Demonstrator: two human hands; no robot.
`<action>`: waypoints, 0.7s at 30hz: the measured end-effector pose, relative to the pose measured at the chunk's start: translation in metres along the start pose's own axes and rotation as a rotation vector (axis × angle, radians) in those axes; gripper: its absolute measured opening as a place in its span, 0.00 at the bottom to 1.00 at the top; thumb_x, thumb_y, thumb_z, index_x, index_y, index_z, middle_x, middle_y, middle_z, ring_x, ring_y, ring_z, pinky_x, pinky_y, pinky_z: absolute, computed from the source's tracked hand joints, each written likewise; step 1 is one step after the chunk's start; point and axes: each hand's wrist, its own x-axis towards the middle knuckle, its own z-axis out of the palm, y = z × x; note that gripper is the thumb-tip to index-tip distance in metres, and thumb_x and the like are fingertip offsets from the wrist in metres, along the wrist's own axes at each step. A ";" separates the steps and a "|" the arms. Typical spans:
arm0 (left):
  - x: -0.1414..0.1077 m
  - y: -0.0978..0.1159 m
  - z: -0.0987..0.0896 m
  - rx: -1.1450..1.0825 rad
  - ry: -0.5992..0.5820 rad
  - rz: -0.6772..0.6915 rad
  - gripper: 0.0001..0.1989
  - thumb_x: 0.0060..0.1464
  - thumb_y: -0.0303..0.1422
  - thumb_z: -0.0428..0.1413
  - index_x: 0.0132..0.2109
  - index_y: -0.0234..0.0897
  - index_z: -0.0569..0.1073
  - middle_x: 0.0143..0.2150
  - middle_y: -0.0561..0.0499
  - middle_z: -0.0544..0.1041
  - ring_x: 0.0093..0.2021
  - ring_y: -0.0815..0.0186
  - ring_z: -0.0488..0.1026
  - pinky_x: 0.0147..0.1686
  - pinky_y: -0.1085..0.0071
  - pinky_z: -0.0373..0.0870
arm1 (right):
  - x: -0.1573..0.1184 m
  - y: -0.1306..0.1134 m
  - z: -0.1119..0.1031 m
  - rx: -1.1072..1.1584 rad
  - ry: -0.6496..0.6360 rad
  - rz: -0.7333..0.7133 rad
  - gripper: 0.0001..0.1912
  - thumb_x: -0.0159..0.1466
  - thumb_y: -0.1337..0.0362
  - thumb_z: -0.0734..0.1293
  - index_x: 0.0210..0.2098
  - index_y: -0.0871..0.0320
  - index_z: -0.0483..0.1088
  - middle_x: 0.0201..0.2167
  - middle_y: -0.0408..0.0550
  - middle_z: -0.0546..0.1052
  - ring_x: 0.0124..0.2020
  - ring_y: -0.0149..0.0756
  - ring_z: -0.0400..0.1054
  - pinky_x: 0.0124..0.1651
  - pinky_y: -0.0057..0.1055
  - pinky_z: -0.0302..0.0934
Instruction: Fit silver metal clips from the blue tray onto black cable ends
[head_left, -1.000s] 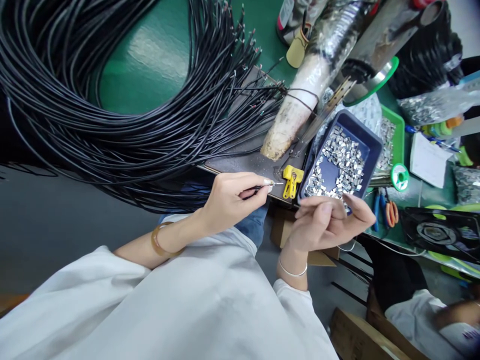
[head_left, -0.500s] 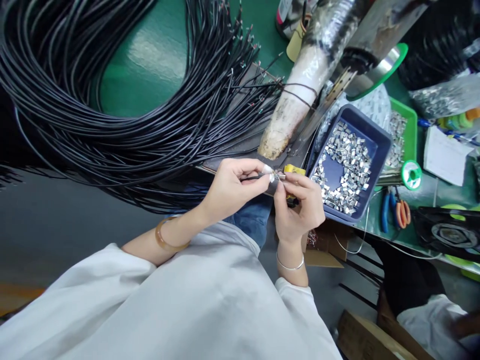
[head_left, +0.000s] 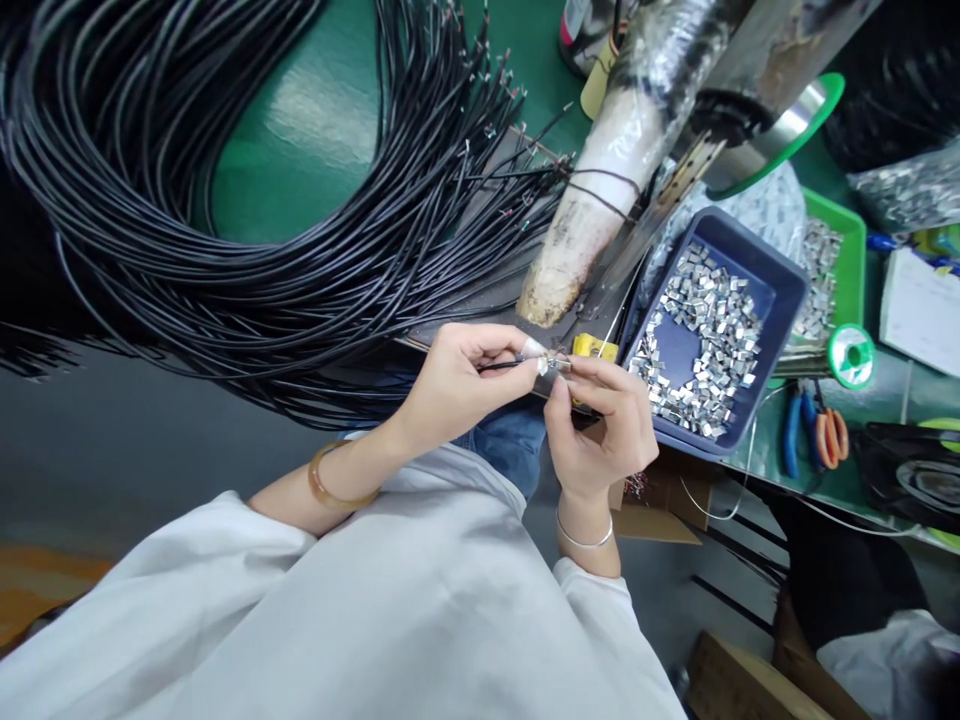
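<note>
My left hand, with white wrapping on its fingertips, is closed in a pinch on a black cable close to its end. At the cable's tip, my right hand pinches a small silver metal connector between thumb and fingers. The fingertips of both hands almost meet, so the joint between cable and connector is partly hidden. Just behind the right fingers sits a yellow block. A blue tray of small metal shells stands right of my right hand.
A thick bundle of black cables covers the green table's left side. A plastic-wrapped tube slants down behind my hands. Farther right are a green tray, a solder-like spool, pliers and a seated person's dark-clothed leg.
The view has shifted slightly, so the tray and tools appear farther right. Both hands keep their pinch on the cable and connector, with only a slight shift of the right fingers.
</note>
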 end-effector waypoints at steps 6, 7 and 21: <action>0.000 -0.001 -0.001 0.018 -0.021 0.005 0.03 0.50 0.28 0.62 0.30 0.32 0.80 0.25 0.52 0.77 0.24 0.73 0.68 0.25 0.77 0.65 | -0.001 -0.001 -0.001 0.011 -0.011 0.007 0.07 0.64 0.70 0.70 0.38 0.52 0.70 0.40 0.42 0.82 0.40 0.33 0.79 0.43 0.34 0.76; -0.001 0.000 -0.002 0.039 -0.034 0.013 0.03 0.50 0.27 0.61 0.29 0.32 0.79 0.22 0.54 0.73 0.22 0.74 0.64 0.23 0.77 0.61 | -0.001 -0.001 0.000 0.040 -0.007 0.022 0.07 0.64 0.70 0.70 0.38 0.52 0.70 0.39 0.42 0.82 0.40 0.33 0.80 0.43 0.34 0.77; 0.017 -0.006 -0.070 0.770 0.426 0.549 0.06 0.54 0.30 0.66 0.40 0.41 0.80 0.41 0.50 0.79 0.47 0.58 0.72 0.49 0.60 0.67 | -0.005 0.005 -0.008 0.267 0.249 0.214 0.04 0.67 0.65 0.68 0.40 0.52 0.67 0.26 0.37 0.77 0.22 0.30 0.74 0.21 0.28 0.69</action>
